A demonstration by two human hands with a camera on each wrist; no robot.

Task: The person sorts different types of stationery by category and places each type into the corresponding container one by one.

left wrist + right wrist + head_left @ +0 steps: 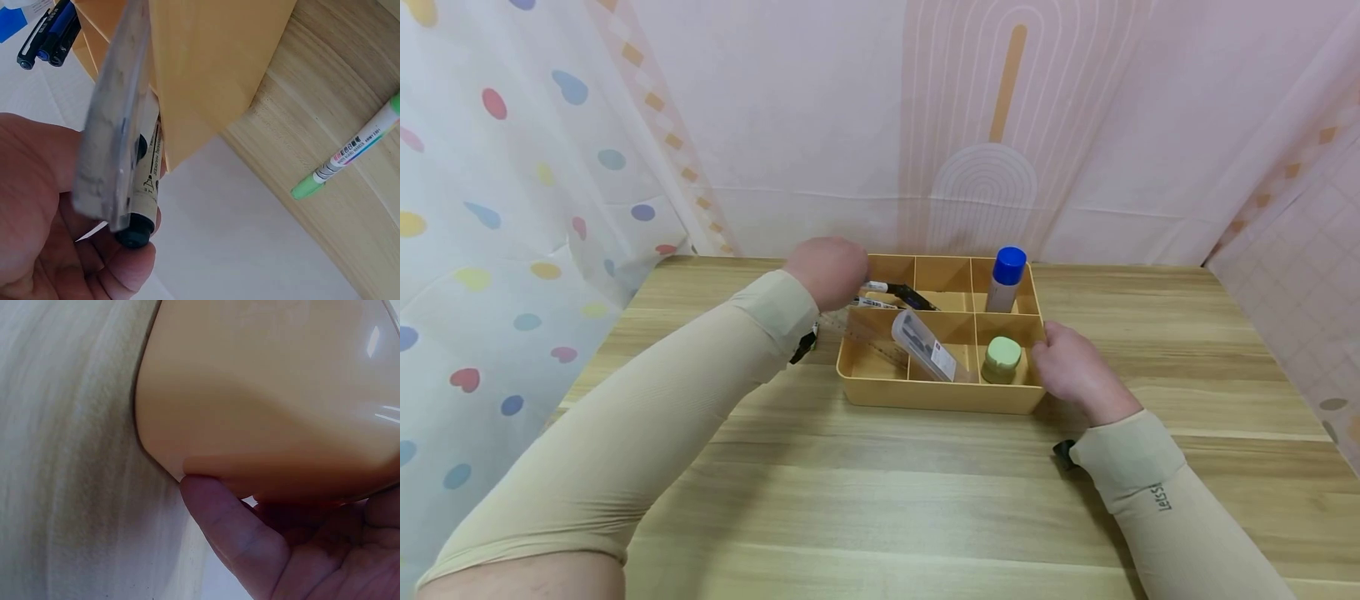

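Note:
A yellow divided organizer box (940, 396) stands on the table. At its back left corner my left hand (829, 271) pinches a white marker (147, 187) by its dark-capped end (134, 232). A clear ruler (115, 119) leans out of the box's left side, close in front of that hand. Dark pens (913, 297) lie in the back compartments. My right hand (1075, 367) grips the box's right side, its thumb (231, 519) against the outer wall. In the front compartments are a clear plastic case (925, 346) and a green-lidded jar (1002, 360).
A blue-capped bottle or stick (1006, 279) stands in the back right compartment. A white marker with green ends (347, 153) lies on the wooden table (925, 500) left of the box. Patterned curtains (820, 125) hang behind and to the sides.

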